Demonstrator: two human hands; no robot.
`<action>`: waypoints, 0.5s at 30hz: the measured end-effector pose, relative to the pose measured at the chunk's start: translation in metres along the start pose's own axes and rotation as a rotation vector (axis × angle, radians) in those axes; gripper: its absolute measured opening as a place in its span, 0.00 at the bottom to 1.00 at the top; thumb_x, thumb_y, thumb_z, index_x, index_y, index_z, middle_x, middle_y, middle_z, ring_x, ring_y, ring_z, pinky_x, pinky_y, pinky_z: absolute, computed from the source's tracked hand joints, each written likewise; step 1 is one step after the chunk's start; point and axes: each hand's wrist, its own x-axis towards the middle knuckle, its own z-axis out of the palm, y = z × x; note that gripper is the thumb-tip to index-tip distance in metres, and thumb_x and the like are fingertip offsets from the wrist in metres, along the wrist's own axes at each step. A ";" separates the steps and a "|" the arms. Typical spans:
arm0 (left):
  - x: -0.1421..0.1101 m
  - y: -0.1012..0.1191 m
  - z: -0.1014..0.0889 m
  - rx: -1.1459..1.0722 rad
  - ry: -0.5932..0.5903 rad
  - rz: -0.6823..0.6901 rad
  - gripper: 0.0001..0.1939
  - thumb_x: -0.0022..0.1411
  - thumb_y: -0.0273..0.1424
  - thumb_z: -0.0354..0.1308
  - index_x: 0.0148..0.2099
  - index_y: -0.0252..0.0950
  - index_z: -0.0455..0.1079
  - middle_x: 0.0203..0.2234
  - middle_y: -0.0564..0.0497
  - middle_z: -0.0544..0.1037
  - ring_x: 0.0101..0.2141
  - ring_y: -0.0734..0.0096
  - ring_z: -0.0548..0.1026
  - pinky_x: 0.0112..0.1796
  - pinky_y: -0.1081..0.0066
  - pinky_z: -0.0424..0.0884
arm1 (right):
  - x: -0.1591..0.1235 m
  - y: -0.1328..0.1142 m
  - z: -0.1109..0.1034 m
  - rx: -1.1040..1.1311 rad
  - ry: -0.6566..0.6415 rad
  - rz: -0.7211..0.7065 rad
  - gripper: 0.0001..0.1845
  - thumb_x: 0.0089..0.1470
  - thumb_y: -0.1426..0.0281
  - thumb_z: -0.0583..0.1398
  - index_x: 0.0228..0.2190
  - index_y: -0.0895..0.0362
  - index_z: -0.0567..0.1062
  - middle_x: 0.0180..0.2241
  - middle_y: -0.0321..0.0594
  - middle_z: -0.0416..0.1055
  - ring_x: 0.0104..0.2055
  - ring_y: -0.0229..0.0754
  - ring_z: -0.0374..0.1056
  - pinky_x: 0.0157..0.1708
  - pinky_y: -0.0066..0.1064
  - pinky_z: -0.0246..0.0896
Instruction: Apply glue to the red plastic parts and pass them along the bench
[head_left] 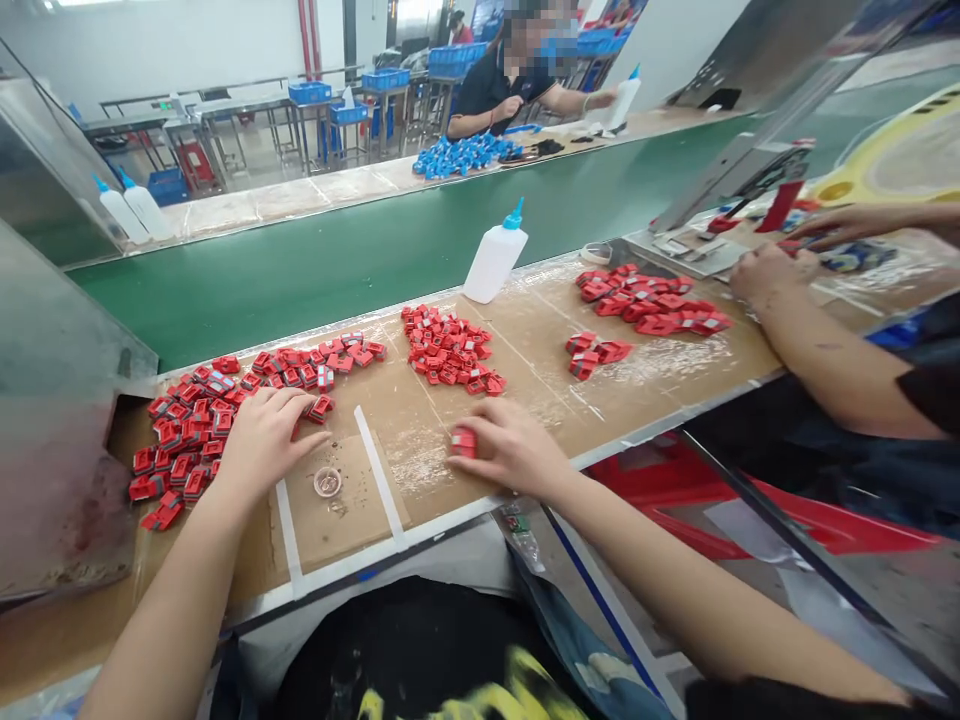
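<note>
My right hand (514,445) pinches a small red plastic part (463,441) between thumb and fingers, just above the cardboard-covered bench. My left hand (270,440) is at the right side of a large pile of red parts (187,425), its thumb and fingers apart. A single red part (321,408) lies near its fingertips; whether they touch is hard to see. Below that hand, a small round clear dish (328,483) sits on a cardboard sheet edged with white tape (379,475). A second heap of red parts (450,350) lies beyond my right hand.
A white bottle with a blue tip (495,260) stands by the green conveyor belt (337,255). More red parts (652,300) lie right, near a co-worker's hands (776,270). Metal housing (60,440) borders the left. Across the belt, a person sits by blue parts (461,155).
</note>
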 end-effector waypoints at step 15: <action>-0.027 0.006 0.015 -0.891 0.236 -0.442 0.25 0.69 0.42 0.59 0.65 0.42 0.67 0.57 0.43 0.74 0.47 0.59 0.80 0.42 0.63 0.78 | 0.111 -0.121 0.015 0.295 -0.343 -0.151 0.25 0.66 0.49 0.54 0.29 0.56 0.73 0.30 0.39 0.76 0.32 0.39 0.69 0.29 0.31 0.44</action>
